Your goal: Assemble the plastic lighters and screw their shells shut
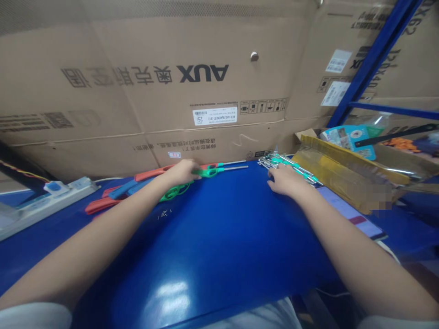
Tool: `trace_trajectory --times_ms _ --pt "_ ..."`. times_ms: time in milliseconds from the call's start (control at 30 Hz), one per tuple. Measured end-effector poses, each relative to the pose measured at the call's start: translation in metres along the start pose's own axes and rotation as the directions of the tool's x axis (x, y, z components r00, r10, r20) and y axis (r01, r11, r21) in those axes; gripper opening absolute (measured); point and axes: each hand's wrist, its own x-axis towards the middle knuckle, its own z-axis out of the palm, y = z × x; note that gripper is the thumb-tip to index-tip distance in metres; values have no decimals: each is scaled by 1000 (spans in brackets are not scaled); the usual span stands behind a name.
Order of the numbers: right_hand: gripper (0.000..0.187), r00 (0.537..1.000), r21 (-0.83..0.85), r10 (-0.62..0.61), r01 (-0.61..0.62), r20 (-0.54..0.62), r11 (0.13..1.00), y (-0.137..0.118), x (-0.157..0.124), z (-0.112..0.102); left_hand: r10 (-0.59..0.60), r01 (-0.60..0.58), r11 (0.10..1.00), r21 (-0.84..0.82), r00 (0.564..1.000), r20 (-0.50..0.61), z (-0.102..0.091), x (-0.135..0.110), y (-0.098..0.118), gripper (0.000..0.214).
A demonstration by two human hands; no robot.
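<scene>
My left hand (pixel 183 172) lies closed over a green long-nosed lighter (pixel 206 172) at the back of the blue table (pixel 219 237). The lighter's metal tube points right. Red and blue lighters (pixel 137 179) lie in a row beside it, partly under my forearm. My right hand (pixel 284 178) rests palm down with fingers spread, its fingertips touching a heap of green-handled lighters with metal tubes (pixel 288 165) at the back right. Nothing shows inside its fingers.
A large cardboard wall (pixel 154 91) stands right behind the table. A white power strip (pixel 51 192) lies at the left. A phone (pixel 350 212) lies under my right forearm. An open carton with yellow bags (pixel 343 164) and a blue rack post (pixel 373 59) stand at right.
</scene>
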Motion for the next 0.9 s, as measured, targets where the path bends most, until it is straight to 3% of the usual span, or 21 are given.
trace_trajectory --times_ms 100,267,400,500,667,833,900 --pt "31 994 30 -58 61 -96 998 -9 -1 3 -6 5 1000 -8 1000 -7 8 3 -5 32" --pt "24 951 131 -238 266 -196 955 -32 -8 9 -25 26 1000 4 999 -48 13 -2 1 30" --pt "25 930 215 -291 339 -226 916 -49 -18 13 -57 61 997 39 993 -104 -2 -17 11 38" --pt "34 925 317 -280 354 -255 880 -54 -23 17 -143 155 986 69 977 -155 -20 -30 7 37" --pt "42 838 443 -345 523 -423 728 -57 -25 22 -320 346 931 114 926 -200 -32 -54 -19 41" --pt "31 913 475 -293 400 -284 784 -66 -31 22 -398 421 898 130 902 -169 -24 -73 -46 43" --pt "32 916 475 -311 397 -252 786 -69 -34 21 -413 426 899 101 901 -132 -22 -77 -55 40"
